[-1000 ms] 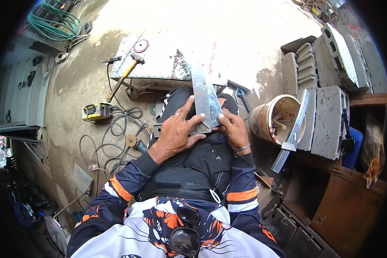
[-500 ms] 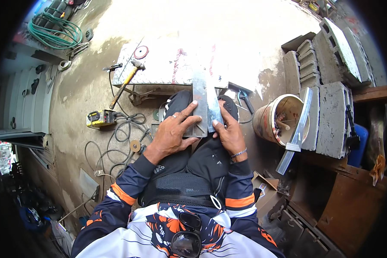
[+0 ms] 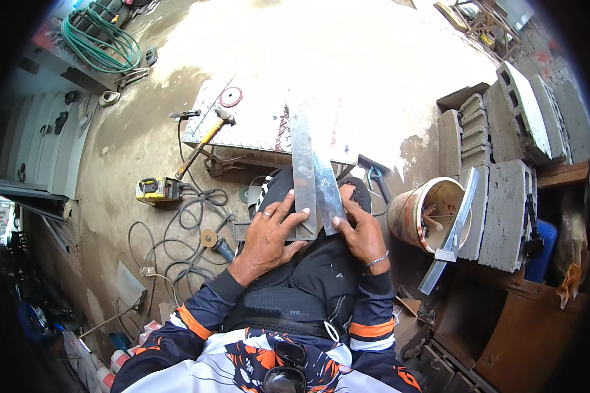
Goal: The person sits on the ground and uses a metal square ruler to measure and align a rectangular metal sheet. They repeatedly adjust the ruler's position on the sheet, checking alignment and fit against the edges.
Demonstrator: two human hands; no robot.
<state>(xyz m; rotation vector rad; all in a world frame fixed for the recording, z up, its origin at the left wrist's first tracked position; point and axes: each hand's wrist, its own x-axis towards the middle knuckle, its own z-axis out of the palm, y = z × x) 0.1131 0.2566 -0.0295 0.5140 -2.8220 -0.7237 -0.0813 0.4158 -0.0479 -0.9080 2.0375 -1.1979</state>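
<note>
Two long flat metal strips lie side by side over my knees, their far ends close together on a low bench topped with tread plate (image 3: 259, 135). My left hand (image 3: 267, 237) grips the near end of the left, grey strip (image 3: 303, 173), fingers laid across it and thumb at its end edge. My right hand (image 3: 365, 237) is closed on the near end of the shinier right strip (image 3: 326, 190), thumb on top and fingers partly hidden. That strip slants, leaving a narrow wedge-shaped gap between the two. Strong glare washes out their far ends.
On the bench lie a hammer (image 3: 210, 135) and a red-rimmed disc (image 3: 231, 97). Left of my legs are a yellow-and-black box-shaped device (image 3: 158, 190), tangled cable (image 3: 189, 219) and an angle grinder (image 3: 224, 249). Rightward stand a bucket (image 3: 406, 219), with a metal bar (image 3: 464, 209) across it, and concrete blocks (image 3: 501, 216).
The view has shifted, so the bench, strips and hands sit lower in the picture. At their near ends the strips are farther apart, the right one more slanted. Both hands keep their grip.
</note>
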